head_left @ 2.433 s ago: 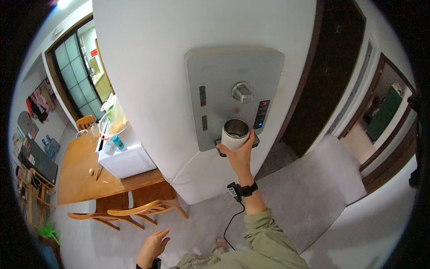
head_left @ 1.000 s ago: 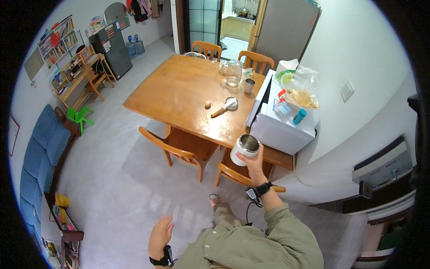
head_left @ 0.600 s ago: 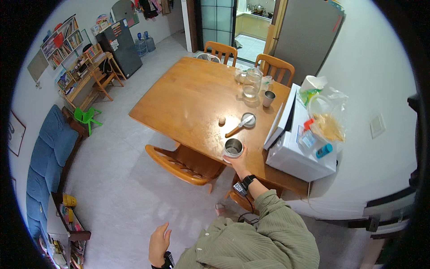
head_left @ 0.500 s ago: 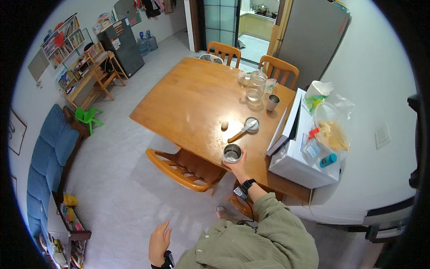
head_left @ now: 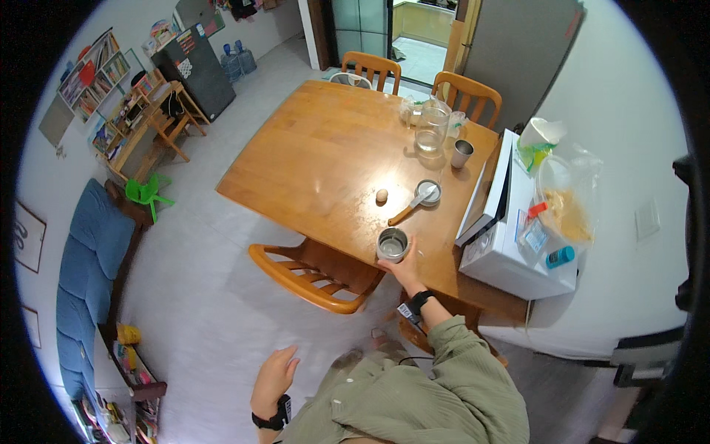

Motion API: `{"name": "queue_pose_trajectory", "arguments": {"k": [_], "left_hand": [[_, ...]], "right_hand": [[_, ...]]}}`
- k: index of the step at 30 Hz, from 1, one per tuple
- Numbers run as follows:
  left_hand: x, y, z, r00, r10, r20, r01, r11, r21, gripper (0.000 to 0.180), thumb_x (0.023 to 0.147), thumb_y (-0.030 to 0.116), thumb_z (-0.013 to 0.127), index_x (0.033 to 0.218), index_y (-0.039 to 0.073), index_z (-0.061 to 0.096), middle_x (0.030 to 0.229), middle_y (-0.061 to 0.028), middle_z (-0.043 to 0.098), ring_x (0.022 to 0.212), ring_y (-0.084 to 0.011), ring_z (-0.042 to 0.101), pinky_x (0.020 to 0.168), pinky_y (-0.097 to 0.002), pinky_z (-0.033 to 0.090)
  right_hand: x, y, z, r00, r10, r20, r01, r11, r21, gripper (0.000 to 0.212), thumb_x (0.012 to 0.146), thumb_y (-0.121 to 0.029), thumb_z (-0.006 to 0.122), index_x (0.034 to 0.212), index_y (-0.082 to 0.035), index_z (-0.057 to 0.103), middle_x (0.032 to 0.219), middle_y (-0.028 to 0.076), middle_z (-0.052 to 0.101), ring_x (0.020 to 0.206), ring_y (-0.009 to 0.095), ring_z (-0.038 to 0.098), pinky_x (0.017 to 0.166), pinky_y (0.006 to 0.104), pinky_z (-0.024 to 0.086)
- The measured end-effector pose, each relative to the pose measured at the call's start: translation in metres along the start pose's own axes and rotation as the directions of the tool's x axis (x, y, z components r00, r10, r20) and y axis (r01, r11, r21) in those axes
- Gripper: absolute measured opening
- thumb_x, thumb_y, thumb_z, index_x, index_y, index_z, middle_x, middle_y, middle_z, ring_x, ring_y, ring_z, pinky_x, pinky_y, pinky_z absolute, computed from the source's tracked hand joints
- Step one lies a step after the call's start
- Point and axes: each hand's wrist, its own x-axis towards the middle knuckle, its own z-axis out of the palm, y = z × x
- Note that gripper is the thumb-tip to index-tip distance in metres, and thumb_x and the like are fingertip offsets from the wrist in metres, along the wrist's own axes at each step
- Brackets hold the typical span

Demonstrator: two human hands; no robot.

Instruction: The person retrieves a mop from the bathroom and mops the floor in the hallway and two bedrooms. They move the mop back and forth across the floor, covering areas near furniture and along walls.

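My right hand [head_left: 402, 272] is curled round the near side of a metal cup [head_left: 393, 244] at the table's near edge, thumb on one side and fingers on the other. The cup is upright and its open mouth shows a shiny inside. Just beyond it lies a knife [head_left: 403, 214] with a wooden handle, its blade resting across a small round dish [head_left: 429, 193]. An egg [head_left: 381, 195] sits on the wood left of the knife. My left hand [head_left: 275, 377] hangs over the floor, holding nothing, fingers stretched out.
On the wooden table [head_left: 310, 148] stand a glass pitcher [head_left: 432, 126] and a metal tumbler [head_left: 462, 154]. A white box-shaped appliance [head_left: 510, 259] at the right carries bags and a blue-capped container [head_left: 560, 257]. A wooden chair [head_left: 318, 277] is at the near edge.
The whole view has shifted slightly. My left hand has come up and forward a little. The cup stays by the knife and egg, with my right hand still at it.
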Motion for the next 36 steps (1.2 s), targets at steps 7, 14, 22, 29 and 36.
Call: {"name": "queue_pose_trajectory", "arguments": {"k": [7,14,22,29,36], "left_hand": [[0.039,-0.002,-0.012,0.888,0.36,0.287,-0.326,0.932,-0.159,0.03,0.087,0.012,0.064,0.116,0.003,0.062,0.115,-0.0178,0.064,0.105,-0.036,0.06,0.1,-0.0426,0.044],[0.061,0.146,-0.029,0.195,0.962,0.191,-0.104,0.214,-0.971,0.057,0.099,0.044,0.037,0.125,-0.003,0.057,0.128,-0.0216,0.055,0.123,-0.0376,0.05,0.111,-0.0528,0.028],[-0.127,0.35,-0.019,-0.158,0.921,-0.357,0.91,-0.004,-0.414,0.072,0.096,0.059,0.031,0.11,-0.004,0.065,0.103,-0.0195,0.062,0.104,-0.0333,0.057,0.106,-0.0493,0.032],[-0.284,0.441,0.059,-0.134,0.861,-0.49,0.991,0.127,-0.047,0.081,0.097,0.06,0.022,0.104,-0.008,0.065,0.095,-0.0166,0.06,0.099,-0.0259,0.055,0.105,-0.0377,0.034],[-0.403,0.529,0.179,-0.014,0.783,-0.622,1.0,0.025,0.009,0.079,0.093,0.064,0.031,0.124,-0.005,0.055,0.115,-0.0178,0.055,0.106,-0.0312,0.051,0.101,-0.0493,0.031]], "right_hand": [[-0.092,-0.107,-0.094,0.994,0.072,-0.079,-0.055,0.979,0.199,0.093,0.076,-0.008,0.078,0.147,0.002,0.019,0.147,0.02,0.032,0.134,0.028,0.038,0.108,0.0372,0.035],[-0.297,-0.222,-0.181,0.926,-0.028,-0.376,-0.062,0.972,-0.226,0.087,0.079,-0.013,0.077,0.147,-0.006,0.025,0.14,0.014,0.046,0.123,0.027,0.052,0.104,0.0435,0.039],[-0.497,-0.253,-0.227,0.568,0.009,-0.823,-0.416,0.866,-0.277,0.087,0.076,-0.018,0.079,0.146,-0.005,0.028,0.131,0.015,0.054,0.12,0.028,0.054,0.104,0.0431,0.038],[-0.65,-0.241,-0.277,0.194,0.004,-0.981,-0.517,0.851,-0.099,0.07,0.079,-0.012,0.075,0.14,-0.004,0.04,0.128,0.016,0.056,0.124,0.028,0.049,0.105,0.0442,0.036],[-0.781,-0.229,-0.374,-0.182,0.329,-0.927,-0.417,0.827,0.376,0.082,0.082,-0.007,0.069,0.149,-0.005,0.022,0.13,0.017,0.052,0.118,0.028,0.053,0.103,0.0455,0.039]]}}
